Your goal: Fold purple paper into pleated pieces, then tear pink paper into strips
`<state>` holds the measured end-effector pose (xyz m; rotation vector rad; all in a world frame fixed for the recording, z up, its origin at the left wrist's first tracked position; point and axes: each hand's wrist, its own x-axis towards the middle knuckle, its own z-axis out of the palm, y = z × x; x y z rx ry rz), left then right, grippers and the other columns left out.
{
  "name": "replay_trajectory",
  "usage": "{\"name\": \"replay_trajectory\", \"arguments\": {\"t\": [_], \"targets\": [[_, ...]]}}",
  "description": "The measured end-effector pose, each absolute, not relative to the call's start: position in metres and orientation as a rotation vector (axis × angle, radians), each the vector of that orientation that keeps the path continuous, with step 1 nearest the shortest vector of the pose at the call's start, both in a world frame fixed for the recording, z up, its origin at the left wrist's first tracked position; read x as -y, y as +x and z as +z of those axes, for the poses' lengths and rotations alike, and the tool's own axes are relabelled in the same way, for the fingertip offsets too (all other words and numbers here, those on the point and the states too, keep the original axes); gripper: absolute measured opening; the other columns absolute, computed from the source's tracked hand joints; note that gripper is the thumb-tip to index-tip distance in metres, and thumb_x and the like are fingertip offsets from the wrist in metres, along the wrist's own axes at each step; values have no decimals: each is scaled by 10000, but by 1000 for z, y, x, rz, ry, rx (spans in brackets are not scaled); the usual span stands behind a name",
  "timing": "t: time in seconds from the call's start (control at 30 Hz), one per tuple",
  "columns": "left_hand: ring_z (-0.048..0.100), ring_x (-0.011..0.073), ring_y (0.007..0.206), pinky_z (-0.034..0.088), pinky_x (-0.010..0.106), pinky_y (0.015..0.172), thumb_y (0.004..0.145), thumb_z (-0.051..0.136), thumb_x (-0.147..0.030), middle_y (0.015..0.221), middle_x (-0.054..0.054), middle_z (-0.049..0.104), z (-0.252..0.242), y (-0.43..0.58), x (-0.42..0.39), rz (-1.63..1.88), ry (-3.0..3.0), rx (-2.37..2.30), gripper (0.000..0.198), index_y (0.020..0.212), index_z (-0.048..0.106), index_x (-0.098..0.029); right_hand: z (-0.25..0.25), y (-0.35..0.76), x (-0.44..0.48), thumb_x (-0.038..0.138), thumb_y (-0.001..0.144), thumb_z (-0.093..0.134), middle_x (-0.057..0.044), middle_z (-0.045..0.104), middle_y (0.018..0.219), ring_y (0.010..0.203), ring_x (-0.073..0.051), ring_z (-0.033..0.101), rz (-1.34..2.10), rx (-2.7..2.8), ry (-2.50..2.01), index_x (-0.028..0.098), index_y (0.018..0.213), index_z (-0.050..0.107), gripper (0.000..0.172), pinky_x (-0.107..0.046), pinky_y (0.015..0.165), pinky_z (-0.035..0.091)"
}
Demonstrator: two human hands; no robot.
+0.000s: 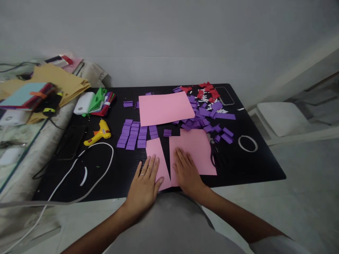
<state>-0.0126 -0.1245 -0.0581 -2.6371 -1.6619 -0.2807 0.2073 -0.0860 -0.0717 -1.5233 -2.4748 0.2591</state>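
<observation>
Flat on a narrow pink paper piece (162,171) lies my left hand (144,185), fingers stretched out, a ring on one finger. My right hand (186,173) rests palm down, fingers extended, on a wider pink paper sheet (202,155). A dark wedge of table shows between these two pieces. Behind them a larger pink sheet (165,108) covers part of some purple paper bits. Black-handled scissors (213,148) lie at the right edge of the wider sheet, their blades partly hidden. Folded purple paper pieces (132,135) stand in rows to the left.
On the black table (254,173) are a yellow glue gun (99,133), a phone (71,143), a looping white cable (91,188) and a tape-like ring (248,143). Purple scraps (203,118) and red scraps (209,91) pile at the back right. A white stool (282,118) stands beyond.
</observation>
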Motion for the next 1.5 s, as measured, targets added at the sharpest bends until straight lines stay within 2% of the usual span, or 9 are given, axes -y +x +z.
{"name": "replay_trajectory", "arguments": {"t": [0.2, 0.43, 0.53, 0.67, 0.77, 0.87, 1.03, 1.2, 1.5], "targets": [[376, 331, 1581, 317, 542, 1256, 1100, 416, -416, 1718, 147, 345, -58, -15, 124, -296, -2663, 1692, 767, 1715, 35, -161, -73, 215, 85, 230, 1120, 297, -225, 370, 1689, 1594, -337, 354, 264, 2459, -1501, 95, 1707, 112, 630, -618, 1267, 368], [298, 353, 1614, 295, 598, 1283, 992, 637, -476, 1742, 173, 292, -42, -31, 130, -305, -2991, 1614, 920, 1710, 147, -174, -67, 221, 79, 228, 1093, 379, -241, 551, 1572, 1504, -366, 497, 209, 2364, -1403, 69, 1582, 444, 518, -678, 1228, 388], [304, 370, 1609, 350, 631, 1250, 910, 723, -265, 1737, 168, 313, -40, -42, 137, -300, -3092, 1551, 868, 1669, 305, -214, -53, 222, 66, 221, 1068, 446, -202, 666, 1449, 1426, -330, 583, 208, 2217, -1314, 122, 1471, 555, 428, -646, 1220, 416], [536, 287, 1469, 432, 555, 1221, 871, 531, 33, 1522, 135, 623, -37, -56, 136, -589, -3191, 1339, 658, 1483, 561, -206, -21, 218, 37, 215, 1038, 537, -141, 746, 1300, 1323, -297, 655, 252, 2035, -1227, 195, 1292, 664, 285, -629, 1223, 411], [718, 223, 1181, 544, 420, 1102, 959, 578, -81, 1236, 101, 773, -15, -60, 121, -980, -3387, 1191, 354, 1273, 693, -197, 13, 214, 12, 235, 1015, 597, -113, 783, 1185, 1242, -282, 694, 383, 1887, -1147, 214, 1158, 725, 193, -552, 1136, 516], [738, 170, 849, 597, 283, 785, 994, 642, -174, 929, 38, 789, 24, -55, 92, -1473, -3218, 1508, 144, 1064, 764, -204, 56, 206, -9, 247, 994, 652, -74, 805, 1088, 1079, -233, 750, 711, 1735, -1097, 219, 1062, 760, 132, -449, 1016, 596], [591, 144, 627, 475, 238, 549, 1025, 615, -432, 726, 2, 697, 92, -35, 31, -2033, -2502, 2033, 325, 892, 783, -188, 118, 186, -34, 439, 990, 687, -36, 796, 1068, 915, -171, 773, 1249, 1549, -730, 225, 1098, 757, 250, -341, 857, 655], [587, 147, 693, 483, 247, 621, 999, 650, -482, 767, 7, 684, 123, -16, -16, -2230, -2339, 1822, 342, 917, 773, -173, 131, 169, -46, 455, 844, 848, -21, 762, 949, 841, -155, 731, 1148, 1365, -748, 217, 1121, 730, 384, -283, 719, 635], [675, 149, 832, 542, 225, 705, 869, 836, -365, 961, 31, 750, 125, -6, -43, -2278, -2423, 1693, 267, 1032, 721, -187, 121, 176, -55, 298, 806, 837, -8, 725, 851, 762, -139, 687, 1056, 1322, -849, 203, 946, 730, 200, -289, 695, 604]]}}
